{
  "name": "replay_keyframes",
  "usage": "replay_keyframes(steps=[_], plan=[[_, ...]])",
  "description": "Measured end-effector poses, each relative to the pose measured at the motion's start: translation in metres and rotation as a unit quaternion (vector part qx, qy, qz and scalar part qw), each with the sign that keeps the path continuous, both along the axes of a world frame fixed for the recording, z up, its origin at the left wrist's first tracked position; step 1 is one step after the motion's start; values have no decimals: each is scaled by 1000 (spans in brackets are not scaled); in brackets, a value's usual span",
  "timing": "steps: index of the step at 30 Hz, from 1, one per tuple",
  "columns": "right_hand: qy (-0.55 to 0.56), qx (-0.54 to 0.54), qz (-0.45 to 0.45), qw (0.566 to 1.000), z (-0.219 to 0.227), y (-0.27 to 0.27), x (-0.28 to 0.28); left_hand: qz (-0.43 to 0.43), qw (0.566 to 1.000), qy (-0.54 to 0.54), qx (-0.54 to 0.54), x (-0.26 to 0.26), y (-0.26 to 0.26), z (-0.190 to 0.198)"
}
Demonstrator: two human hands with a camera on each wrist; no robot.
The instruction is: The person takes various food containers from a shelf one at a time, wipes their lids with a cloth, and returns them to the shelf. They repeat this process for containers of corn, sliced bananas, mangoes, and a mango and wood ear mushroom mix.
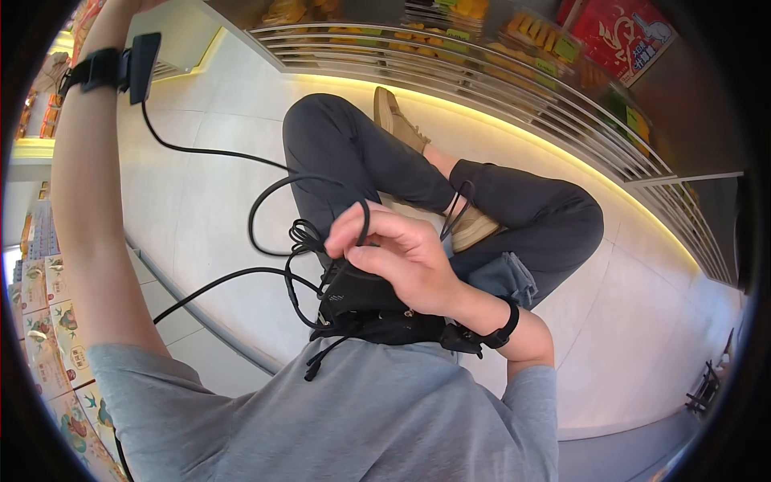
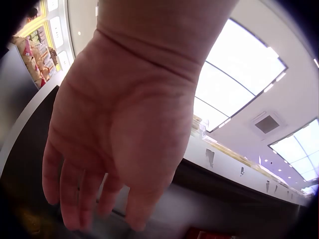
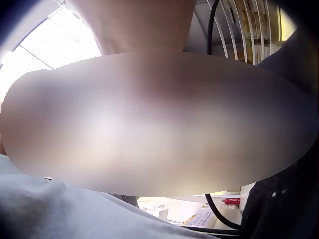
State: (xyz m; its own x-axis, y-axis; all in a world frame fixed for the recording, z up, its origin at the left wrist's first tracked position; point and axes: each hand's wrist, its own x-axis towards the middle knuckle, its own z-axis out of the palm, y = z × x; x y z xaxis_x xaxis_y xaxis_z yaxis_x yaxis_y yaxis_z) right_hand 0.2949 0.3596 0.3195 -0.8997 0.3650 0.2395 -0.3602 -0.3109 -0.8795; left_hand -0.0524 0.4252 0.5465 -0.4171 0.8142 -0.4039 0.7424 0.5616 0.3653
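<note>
My right hand (image 1: 409, 261) is in front of the waist, its fingers bent toward the thumb around a black cable (image 1: 254, 221). The cable makes a loop left of the fingers, and a tied bundle of cord (image 1: 305, 237) hangs beside it. Below them is a black waist bag (image 1: 361, 304). In the right wrist view a large blur hides this hand. My left arm (image 1: 88, 201) reaches up at the left, the hand mostly outside the head view. In the left wrist view the left hand (image 2: 119, 134) shows its palm, fingers hanging loosely and holding nothing, in front of a dark shelf.
A display shelf with metal rails (image 1: 482, 64) curves across the top, holding packaged food and a red package (image 1: 622, 36). Stacked printed boxes (image 1: 60, 353) stand at the left. Crossed legs in dark trousers (image 1: 530, 201) are on the pale floor (image 1: 201, 193). Another cable (image 1: 217, 150) runs to the left wrist camera (image 1: 144, 68).
</note>
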Motion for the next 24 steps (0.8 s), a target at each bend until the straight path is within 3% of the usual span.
replay_keyframes(steps=[2,4,6,8,10,12,14,15,16,18,20,21,24], plan=[[13,-199,81,977,0,0,10,-36,998,45,20,27,-17,7],[30,-215,134,967,-6,5,20,4,998,57,31,19,-25,1],[46,-216,216,951,-5,9,29,-66,995,60,32,20,-39,6],[93,-27,258,961,-12,13,33,-57,995,78,27,48,-54,10],[74,42,307,948,-10,8,40,-48,994,96,21,47,-68,-1],[45,77,283,955,-15,-9,46,-201,965,82,149,22,-93,-40],[-49,187,202,960,-19,-20,50,-194,970,35,140,46,-109,-67],[-25,232,147,961,-21,-24,49,-190,974,40,119,69,-113,-78],[-26,231,150,961,-18,-23,50,-196,974,26,108,79,-119,-91],[-151,191,166,956,-8,-17,54,-198,974,-38,107,98,-125,-116],[-209,159,104,959,-18,-13,53,-151,976,-108,112,115,-135,-142],[-247,40,90,964,-30,-16,51,-135,974,-150,101,123,-141,-154],[-297,-121,83,944,-43,-11,49,-95,952,-289,23,141,-165,-192]])
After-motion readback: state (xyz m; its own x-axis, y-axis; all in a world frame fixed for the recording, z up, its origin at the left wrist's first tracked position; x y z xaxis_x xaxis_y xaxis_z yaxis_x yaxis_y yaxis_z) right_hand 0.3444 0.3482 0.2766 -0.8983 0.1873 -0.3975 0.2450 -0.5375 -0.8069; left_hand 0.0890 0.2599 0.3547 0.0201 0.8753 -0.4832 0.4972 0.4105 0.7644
